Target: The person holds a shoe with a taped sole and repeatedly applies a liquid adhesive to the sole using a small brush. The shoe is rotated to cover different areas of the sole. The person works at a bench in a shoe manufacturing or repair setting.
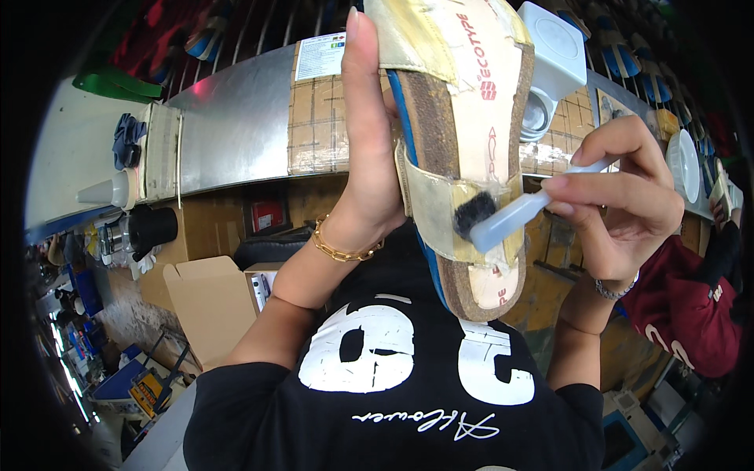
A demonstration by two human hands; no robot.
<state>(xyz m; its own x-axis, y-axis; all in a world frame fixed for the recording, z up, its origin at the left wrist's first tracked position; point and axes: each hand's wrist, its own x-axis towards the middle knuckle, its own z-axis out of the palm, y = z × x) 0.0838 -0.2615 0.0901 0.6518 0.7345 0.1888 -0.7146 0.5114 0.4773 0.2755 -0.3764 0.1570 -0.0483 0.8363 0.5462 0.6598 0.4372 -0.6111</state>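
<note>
We've got the left hand [369, 149] up near 12 o'clock, forearm rising from the lower edge at about 7 o'clock, wrist straight, fingers extended upward along the sandal's edge. It grips the sandal [463, 149] from its left side, thumb tucked behind where we can't see it. A gold chain bracelet [343, 250] sits on that wrist.

The sandal sits centre frame, upper half, sole side toward us, long axis running from 12 to 6 o'clock with a slight tilt. Cork rim, pale insole board, blue edging on the left side, pale strap ends folded over the board.

The right hand [620, 196] is at 3 o'clock, forearm coming up from about 5 o'clock, wrist bent inward. Fingers pinch a translucent white brush handle [522, 212], index and thumb on top, the rest curled under. A silver bracelet [614, 290] is on this wrist. The dark bristles [474, 212] touch the folded strap end at mid-sandal.

Behind, at 1 o'clock, a white square container [554, 55] rests on the metal bench [236, 125]. At 8 o'clock, an open cardboard box [206, 302]. At 4 o'clock, another person's red sleeve [691, 314].
</note>
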